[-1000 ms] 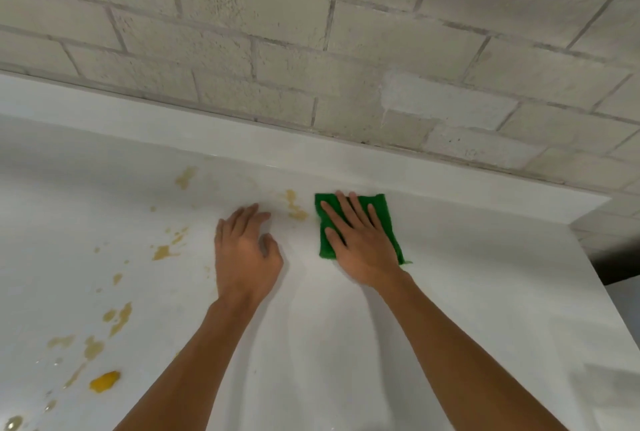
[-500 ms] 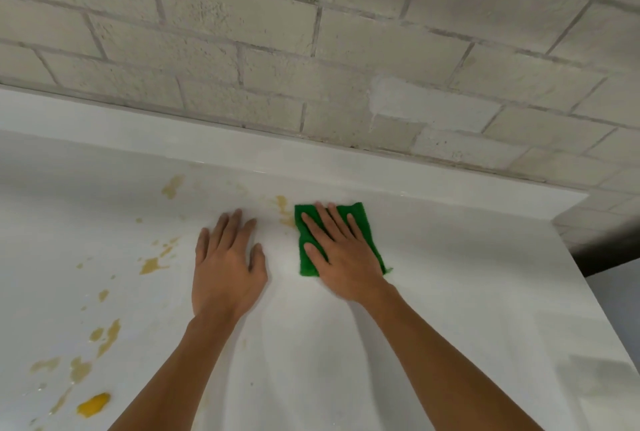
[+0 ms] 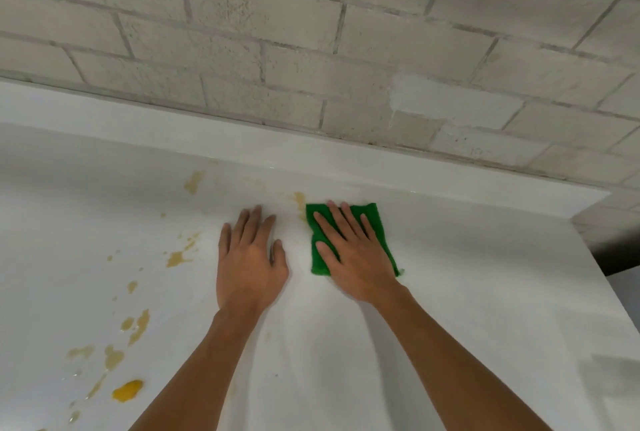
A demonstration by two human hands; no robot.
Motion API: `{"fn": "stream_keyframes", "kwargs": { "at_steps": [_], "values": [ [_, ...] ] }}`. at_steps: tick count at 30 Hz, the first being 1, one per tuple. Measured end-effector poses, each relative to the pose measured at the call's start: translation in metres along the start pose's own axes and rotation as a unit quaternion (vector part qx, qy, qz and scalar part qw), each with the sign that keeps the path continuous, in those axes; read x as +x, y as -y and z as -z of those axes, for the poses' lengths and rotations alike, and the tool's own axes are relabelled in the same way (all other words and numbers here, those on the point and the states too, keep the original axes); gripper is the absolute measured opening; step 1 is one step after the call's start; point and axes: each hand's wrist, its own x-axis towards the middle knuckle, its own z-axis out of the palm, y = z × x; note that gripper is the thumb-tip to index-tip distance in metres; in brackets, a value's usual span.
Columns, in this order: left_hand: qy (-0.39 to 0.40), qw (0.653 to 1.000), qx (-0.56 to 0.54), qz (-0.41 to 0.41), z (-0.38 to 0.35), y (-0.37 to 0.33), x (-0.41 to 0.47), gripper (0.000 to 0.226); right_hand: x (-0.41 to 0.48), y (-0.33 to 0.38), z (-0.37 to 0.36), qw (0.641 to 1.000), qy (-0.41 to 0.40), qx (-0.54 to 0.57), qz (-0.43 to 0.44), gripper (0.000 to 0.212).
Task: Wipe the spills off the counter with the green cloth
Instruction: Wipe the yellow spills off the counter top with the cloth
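While the right hand presses flat on the green cloth, fingers straight and spread, the cloth has slid a touch toward nine o'clock since a second ago. Its left edge now meets the pale brown smear near the back of the counter. That smear stood clear of the cloth before; now it sits right at the cloth's eleven o'clock corner. The left hand stays as it was, palm down on bare counter, fingers straight, just beside the cloth at its nine o'clock and not touching it. Hands apart, neither gripping anything. More spills lie unwiped: a faint patch at the left hand's eleven o'clock, splashes at its nine, and a bright yellow blob at seven.
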Motion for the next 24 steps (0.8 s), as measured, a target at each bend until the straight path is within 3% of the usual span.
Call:
{"fn": "stream_keyframes", "kwargs": {
  "at_steps": [4, 8, 15, 17, 21, 24],
  "values": [
    [-0.003, 1.000, -0.002, -0.002, -0.001, 0.001, 0.001, 0.060, 0.000, -0.026, 0.008, 0.995, 0.003, -0.025, -0.092, 0.068],
    [-0.004, 1.000, -0.007, 0.001, -0.003, 0.001, 0.002, 0.061, 0.042, 0.003, 0.004, 0.980, 0.001, 0.001, -0.200, 0.063],
    [-0.008, 1.000, -0.027, 0.002, -0.002, 0.003, 0.001, 0.058, 0.015, 0.025, 0.001, 0.999, 0.013, 0.006, -0.035, 0.072],
    [-0.004, 1.000, -0.030, 0.003, 0.000, 0.002, 0.001, 0.059, 0.005, 0.007, 0.003, 0.998, 0.008, 0.001, -0.058, 0.071],
    [0.000, 0.999, -0.037, 0.002, 0.002, 0.001, 0.001, 0.060, 0.033, 0.010, 0.004, 0.982, 0.001, -0.003, -0.188, 0.064],
    [0.005, 0.999, -0.039, 0.004, 0.003, 0.003, 0.000, 0.060, 0.059, 0.037, 0.001, 0.981, 0.008, 0.012, -0.193, 0.063]
  ]
}}
